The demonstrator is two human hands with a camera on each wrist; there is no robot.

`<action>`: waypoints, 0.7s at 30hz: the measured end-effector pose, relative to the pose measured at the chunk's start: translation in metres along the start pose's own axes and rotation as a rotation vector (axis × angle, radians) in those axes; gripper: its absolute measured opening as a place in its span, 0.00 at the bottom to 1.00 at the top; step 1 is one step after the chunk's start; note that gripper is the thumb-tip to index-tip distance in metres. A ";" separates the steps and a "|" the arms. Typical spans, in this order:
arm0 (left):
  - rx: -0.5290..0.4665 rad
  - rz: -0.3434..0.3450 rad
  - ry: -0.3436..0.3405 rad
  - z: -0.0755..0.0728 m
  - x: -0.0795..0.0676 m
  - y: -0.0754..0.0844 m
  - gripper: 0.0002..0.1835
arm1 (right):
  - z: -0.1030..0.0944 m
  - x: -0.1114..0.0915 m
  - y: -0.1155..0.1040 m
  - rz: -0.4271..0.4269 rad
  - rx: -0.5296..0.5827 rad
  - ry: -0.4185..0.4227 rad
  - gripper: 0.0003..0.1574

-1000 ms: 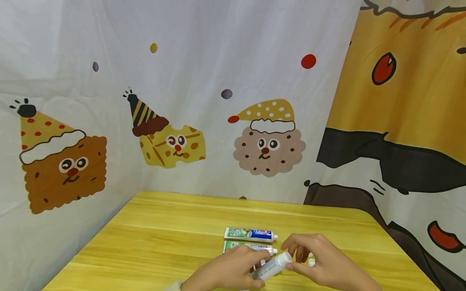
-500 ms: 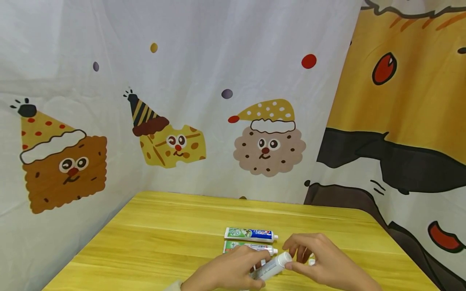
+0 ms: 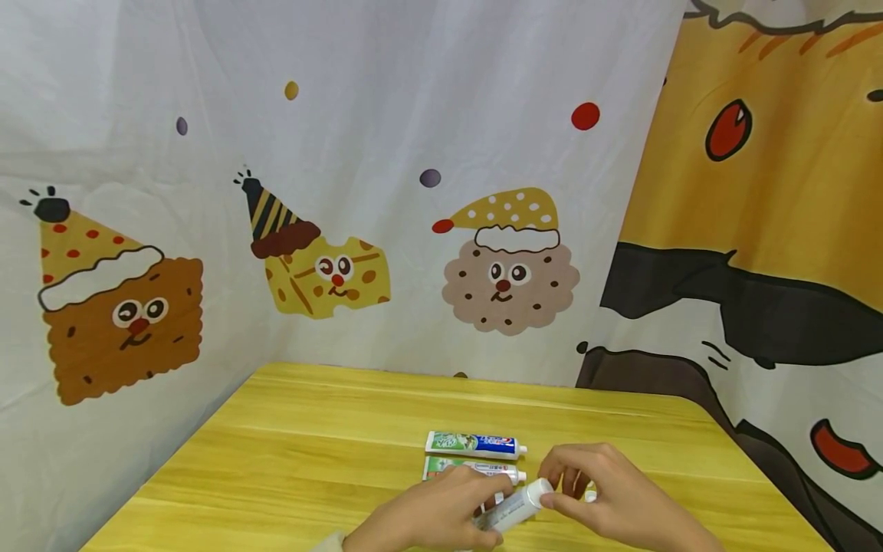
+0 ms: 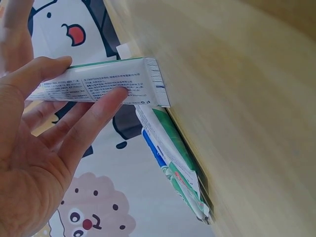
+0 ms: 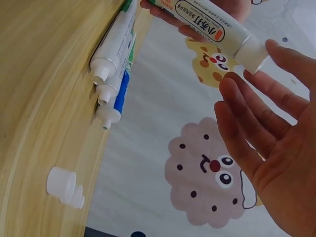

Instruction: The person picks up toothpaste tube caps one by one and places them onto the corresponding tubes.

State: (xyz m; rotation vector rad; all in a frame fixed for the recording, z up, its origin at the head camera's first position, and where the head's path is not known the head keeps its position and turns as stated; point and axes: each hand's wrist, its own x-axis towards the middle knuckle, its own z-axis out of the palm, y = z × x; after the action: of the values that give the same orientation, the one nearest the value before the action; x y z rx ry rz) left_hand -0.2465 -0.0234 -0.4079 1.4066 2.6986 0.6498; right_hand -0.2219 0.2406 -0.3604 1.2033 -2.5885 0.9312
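My left hand (image 3: 441,510) grips a white toothpaste tube (image 3: 512,511) between thumb and fingers, raised over the table and tilted with its capped end up to the right. The crimped tail shows in the left wrist view. At the other end, my right hand (image 3: 614,498) pinches the white screw cap (image 5: 251,54) between thumb and index finger; its other fingers are loosely bent. Behind the held tube lie a blue-and-green toothpaste tube (image 3: 472,445) and a green-and-white one (image 3: 441,466). A third lying tube (image 5: 111,52) shows in the right wrist view. All three have bare nozzles.
Loose white caps (image 5: 61,182) stand on the wooden table (image 3: 310,437) near my right hand, partly hidden by it in the head view. A curtain (image 3: 386,100) printed with cartoon figures hangs behind the table.
The right hand's fingers shift slightly at the cap, and the loose caps beside it are covered a little more. The left hand and the tube stay nearly still.
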 end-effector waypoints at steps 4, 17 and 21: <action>0.014 0.019 0.004 0.000 0.000 0.000 0.17 | 0.000 0.000 0.000 0.004 0.024 0.002 0.06; 0.029 0.039 0.010 -0.001 0.000 0.002 0.16 | 0.002 0.000 0.003 -0.031 0.020 0.002 0.04; 0.032 0.036 0.005 -0.001 0.000 0.002 0.16 | 0.003 0.001 0.004 -0.008 -0.004 0.004 0.06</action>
State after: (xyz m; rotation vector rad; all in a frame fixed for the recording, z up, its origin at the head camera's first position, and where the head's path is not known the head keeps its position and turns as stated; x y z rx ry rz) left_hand -0.2450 -0.0229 -0.4065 1.4662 2.7057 0.6163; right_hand -0.2248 0.2406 -0.3643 1.2093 -2.5793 0.9250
